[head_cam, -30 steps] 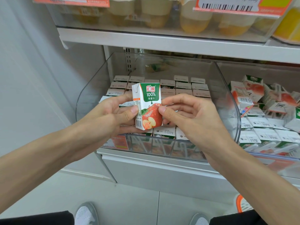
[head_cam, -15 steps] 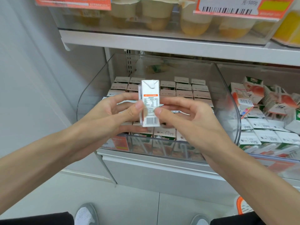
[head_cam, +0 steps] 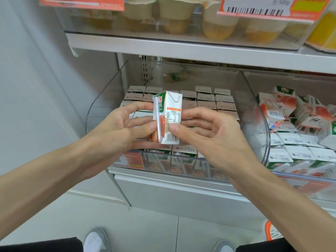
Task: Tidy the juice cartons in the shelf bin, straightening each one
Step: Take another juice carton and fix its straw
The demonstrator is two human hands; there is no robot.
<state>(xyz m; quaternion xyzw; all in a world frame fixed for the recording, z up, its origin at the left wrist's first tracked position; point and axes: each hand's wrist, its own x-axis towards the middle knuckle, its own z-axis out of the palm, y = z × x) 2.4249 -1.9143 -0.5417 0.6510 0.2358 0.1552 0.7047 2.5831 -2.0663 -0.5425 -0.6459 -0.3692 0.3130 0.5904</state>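
Cardboard juice carton (head_cam: 169,113), pinched upright by fingers (head_cam: 145,128) of left hand (head_cam: 118,130) and right hand (head_cam: 209,137) above the shelf bin (head_cam: 99,110) rows (head_cam: 206,99), could be dropped onto them if the grip is slackened.

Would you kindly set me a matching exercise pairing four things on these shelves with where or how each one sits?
Things:
1. held carton
2. cartons in the left bin
3. cartons in the right bin
4. fruit cups

States:
A. on the upper shelf
B. jumbled, several tipped over
C. pinched between the left hand and right hand
D. upright in tidy rows

Pairs: 1-C, 2-D, 3-B, 4-A
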